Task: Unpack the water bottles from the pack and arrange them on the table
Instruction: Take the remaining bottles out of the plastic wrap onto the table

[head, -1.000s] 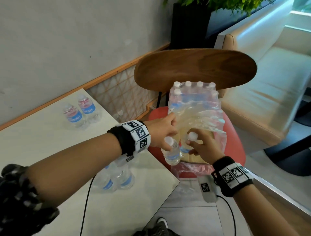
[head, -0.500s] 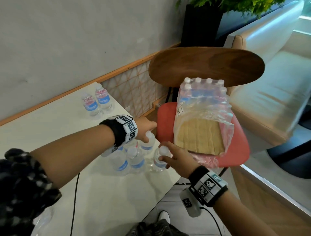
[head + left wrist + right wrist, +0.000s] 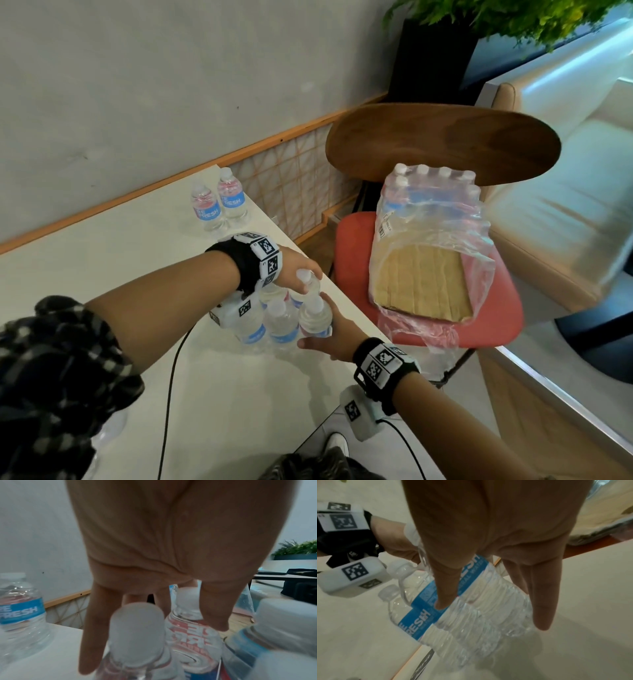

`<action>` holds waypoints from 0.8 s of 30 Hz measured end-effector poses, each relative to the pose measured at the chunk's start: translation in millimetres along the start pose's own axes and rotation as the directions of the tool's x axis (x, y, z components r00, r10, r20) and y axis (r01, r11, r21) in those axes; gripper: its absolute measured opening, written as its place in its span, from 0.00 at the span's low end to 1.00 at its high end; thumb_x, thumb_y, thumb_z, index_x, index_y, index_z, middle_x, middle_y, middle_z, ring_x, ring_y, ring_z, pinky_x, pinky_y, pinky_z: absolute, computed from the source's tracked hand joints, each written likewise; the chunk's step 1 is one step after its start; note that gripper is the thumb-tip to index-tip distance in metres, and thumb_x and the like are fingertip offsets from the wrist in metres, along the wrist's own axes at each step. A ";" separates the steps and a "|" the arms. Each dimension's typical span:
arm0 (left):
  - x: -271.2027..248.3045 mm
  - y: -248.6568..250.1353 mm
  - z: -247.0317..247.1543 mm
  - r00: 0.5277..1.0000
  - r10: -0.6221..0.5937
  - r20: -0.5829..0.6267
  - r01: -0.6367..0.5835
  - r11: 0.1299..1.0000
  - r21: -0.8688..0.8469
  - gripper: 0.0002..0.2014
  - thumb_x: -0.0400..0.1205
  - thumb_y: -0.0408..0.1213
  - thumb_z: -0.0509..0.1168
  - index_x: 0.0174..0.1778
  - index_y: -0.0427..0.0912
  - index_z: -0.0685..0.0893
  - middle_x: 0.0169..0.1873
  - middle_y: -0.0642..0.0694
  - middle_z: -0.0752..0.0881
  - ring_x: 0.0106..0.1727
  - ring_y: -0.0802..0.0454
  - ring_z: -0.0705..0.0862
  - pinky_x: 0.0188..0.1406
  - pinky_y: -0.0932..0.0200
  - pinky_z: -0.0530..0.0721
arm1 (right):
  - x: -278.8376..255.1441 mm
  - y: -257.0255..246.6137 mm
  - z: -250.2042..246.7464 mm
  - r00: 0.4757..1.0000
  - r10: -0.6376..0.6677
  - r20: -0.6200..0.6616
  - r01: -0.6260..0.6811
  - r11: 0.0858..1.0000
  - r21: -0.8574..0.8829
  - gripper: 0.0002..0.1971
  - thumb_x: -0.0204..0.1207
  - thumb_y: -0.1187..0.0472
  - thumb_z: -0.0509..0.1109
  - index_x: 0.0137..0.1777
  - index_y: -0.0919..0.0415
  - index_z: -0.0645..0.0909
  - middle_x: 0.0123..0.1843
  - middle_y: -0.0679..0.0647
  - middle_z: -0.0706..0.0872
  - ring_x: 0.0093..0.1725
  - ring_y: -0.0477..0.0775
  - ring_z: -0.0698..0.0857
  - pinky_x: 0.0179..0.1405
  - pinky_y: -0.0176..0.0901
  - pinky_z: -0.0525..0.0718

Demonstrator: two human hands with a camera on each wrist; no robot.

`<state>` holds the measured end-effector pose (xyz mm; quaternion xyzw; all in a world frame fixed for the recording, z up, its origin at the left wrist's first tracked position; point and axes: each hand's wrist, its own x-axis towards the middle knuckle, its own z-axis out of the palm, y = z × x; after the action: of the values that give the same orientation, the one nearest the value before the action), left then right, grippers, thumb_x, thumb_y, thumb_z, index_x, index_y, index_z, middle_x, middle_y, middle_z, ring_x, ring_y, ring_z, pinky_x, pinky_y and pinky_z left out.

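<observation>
Left hand [image 3: 294, 270] pinches the rear bottle [image 3: 306, 289], right hand [image 3: 337, 337] clasps the front bottle [image 3: 315, 317]; both just moved from pack [image 3: 428, 219] to counter [image 3: 102, 267], more still packed

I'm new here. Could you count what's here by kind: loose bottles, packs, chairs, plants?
Loose bottles: 6 in clear view, one gripped by the left hand and one by the right hand
Pack: 1
Chair: 1
Plant: 1
Total: 9
</observation>
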<state>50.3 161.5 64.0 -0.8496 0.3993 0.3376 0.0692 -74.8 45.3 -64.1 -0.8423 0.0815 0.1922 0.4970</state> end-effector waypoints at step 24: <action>-3.8 -0.7 -27.7 0.981 -0.037 -0.192 0.043 0.999 0.027 0.26 0.84 0.47 0.61 0.78 0.46 0.68 0.76 0.45 0.71 0.75 0.47 0.71 0.73 0.54 0.70 | 14.5 -25.5 -55.8 0.988 0.129 0.082 -0.103 0.959 -0.264 0.28 0.74 0.45 0.72 0.72 0.54 0.74 0.63 0.54 0.82 0.56 0.52 0.82 0.49 0.35 0.79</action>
<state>63.5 153.6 87.4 -0.8848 0.3922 0.2466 0.0503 -39.6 10.2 -25.3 -0.8831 0.0806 0.2715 0.3741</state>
